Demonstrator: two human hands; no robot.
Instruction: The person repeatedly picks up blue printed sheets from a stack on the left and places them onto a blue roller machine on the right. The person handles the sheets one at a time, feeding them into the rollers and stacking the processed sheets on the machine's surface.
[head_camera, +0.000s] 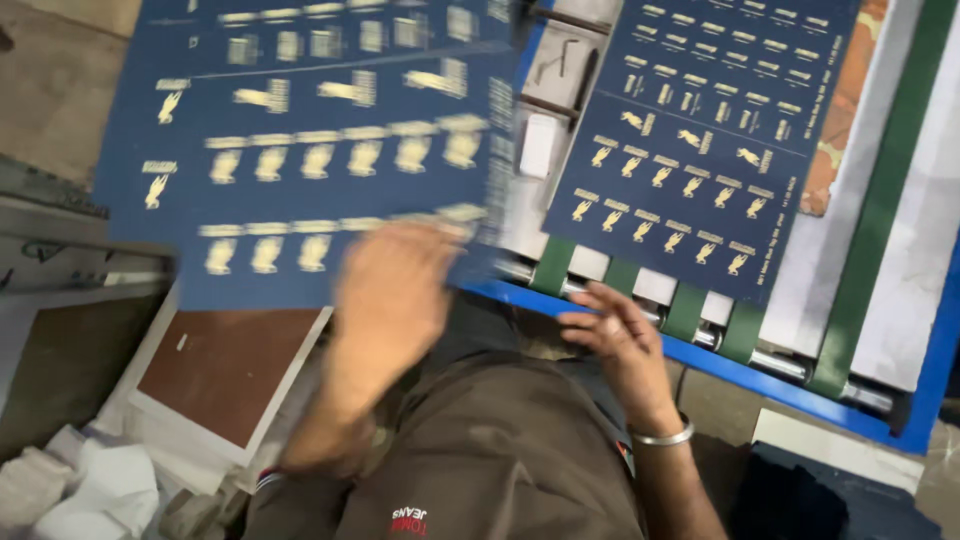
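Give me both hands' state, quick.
Left hand: blurred, gripping the lower edge of a navy printed sheet.
Right hand: open, holding nothing, beside the conveyor's blue frame.

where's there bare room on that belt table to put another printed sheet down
Bare belt shows right of the dark blue sheet lying on the machine, between the green straps. A smaller gap lies left of it, but a white block and small tools sit there. The left hand holds another blue sheet; the right hand rests at the blue frame edge.
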